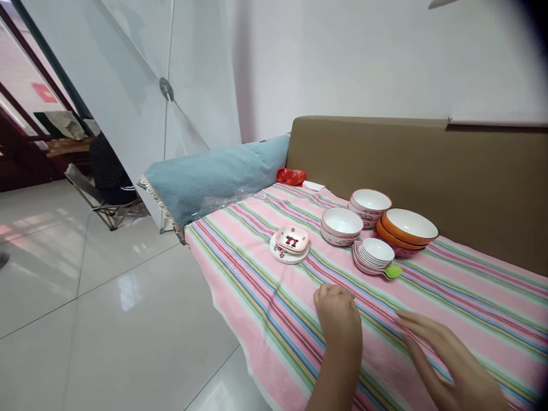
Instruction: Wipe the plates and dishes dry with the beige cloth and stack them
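My left hand (pixel 338 317) is curled into a fist over the striped cloth (pixel 295 337), and nothing shows sticking out of it. To its right, my right hand (pixel 449 357) is open, fingers stretched out, holding nothing. Beyond my hands stands a stack of small white dishes (pixel 379 250) on pink dishes (pixel 363 269) with a green leaf-shaped handle (pixel 393 272). Behind them are white bowls (pixel 341 222), another stack of bowls (pixel 370 201) and orange bowls (pixel 409 228). Further left, a square pink dish with a cartoon figure (pixel 292 238) rests on round flowered plates (pixel 286 257).
The cloth covers a sofa seat with a brown backrest (pixel 385 148) and a blue-covered armrest (pixel 222 174). A red plastic bundle (pixel 291 176) and a white flat item (pixel 313 186) lie in the far corner. A folding chair (pixel 103 197) stands on the tiled floor (pixel 128 319) at left.
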{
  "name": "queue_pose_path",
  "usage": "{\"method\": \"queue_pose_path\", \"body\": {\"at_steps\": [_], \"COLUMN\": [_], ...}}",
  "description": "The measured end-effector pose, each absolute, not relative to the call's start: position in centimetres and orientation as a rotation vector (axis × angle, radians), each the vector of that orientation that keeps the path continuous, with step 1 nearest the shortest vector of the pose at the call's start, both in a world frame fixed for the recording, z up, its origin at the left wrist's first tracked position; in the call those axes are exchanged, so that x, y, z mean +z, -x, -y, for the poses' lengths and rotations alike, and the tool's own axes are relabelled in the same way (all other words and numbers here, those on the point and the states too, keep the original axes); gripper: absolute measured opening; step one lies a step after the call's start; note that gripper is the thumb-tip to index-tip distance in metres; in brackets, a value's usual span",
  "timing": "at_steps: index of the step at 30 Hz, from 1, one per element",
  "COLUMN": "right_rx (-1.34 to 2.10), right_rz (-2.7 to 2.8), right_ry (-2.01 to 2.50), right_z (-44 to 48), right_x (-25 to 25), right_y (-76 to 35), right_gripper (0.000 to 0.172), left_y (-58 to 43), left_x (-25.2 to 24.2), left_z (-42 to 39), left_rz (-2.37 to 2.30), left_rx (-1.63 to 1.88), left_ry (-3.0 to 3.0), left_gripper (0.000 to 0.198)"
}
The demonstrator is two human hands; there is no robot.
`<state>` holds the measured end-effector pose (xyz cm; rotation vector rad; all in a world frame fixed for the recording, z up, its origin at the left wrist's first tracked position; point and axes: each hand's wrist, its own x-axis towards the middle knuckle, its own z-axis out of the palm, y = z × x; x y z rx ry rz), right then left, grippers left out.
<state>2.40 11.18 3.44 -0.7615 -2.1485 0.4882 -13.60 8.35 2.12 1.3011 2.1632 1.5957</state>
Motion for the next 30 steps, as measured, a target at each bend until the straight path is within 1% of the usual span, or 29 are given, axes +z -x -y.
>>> {"method": "queue_pose_path", "body": {"at_steps": [2,5,8,9,11,12,13,17,21,26,30], "right_rx": [0.508,0.561,0.565,0.563,0.58,0.598,0.605,0.607,0.601,0.576,0.538], "right_rz": [2.29,2.477,2.679,2.742,2.851,2.881,2.887,2.887,2.901,2.895,2.859], "right_ry": [0.642,0.534,0.481,0.539,0.683,0.74,0.773,0.853,0.9,0.884,0.839], "right_z": [-12.6,-14.9,-17.0,-17.7,-18.8,-19.4,-19.8,-21.0,-21.8,-22.8,-22.7], "right_x": [5.8,8.4,9.0,8.9,8.4,8.3,8.2,8.1,7.6,6.8,7.0], "right_y": [2.6,9.6,14.7,16.0,17.9,18.6,19.3,21.4,22.9,23.5,23.5], "right_gripper": [0.026,0.029,0.039,0.05,0.081,0.091,0.098,0.105,0.114,0.114,0.116], "left_y": [14.0,13.8,13.2,13.1,12.9,12.9,12.9,13.2,13.4,13.5,13.4], "left_x": [2.4,2.5,2.2,2.0,1.6,1.5,1.4,1.5,2.1,2.2,2.3], "left_z": [-8.4,-8.9,-9.5,-9.6,-9.6,-9.6,-9.5,-9.2,-9.0,-8.9,-8.8], "left_rz": [-2.229,-2.29,-2.199,-2.173,-2.129,-2.105,-2.079,-2.025,-2.026,-2.046,-2.038], "left_rx": [1.531,1.474,1.54,1.547,1.521,1.513,1.515,1.559,1.525,1.504,1.492], "left_ry": [-1.263,-1.281,-1.237,-1.215,-1.224,-1.249,-1.278,-1.316,-1.296,-1.304,-1.277], "left_gripper": [0.034,0.02,0.033,0.034,0.031,0.029,0.027,0.027,0.027,0.025,0.025]}}
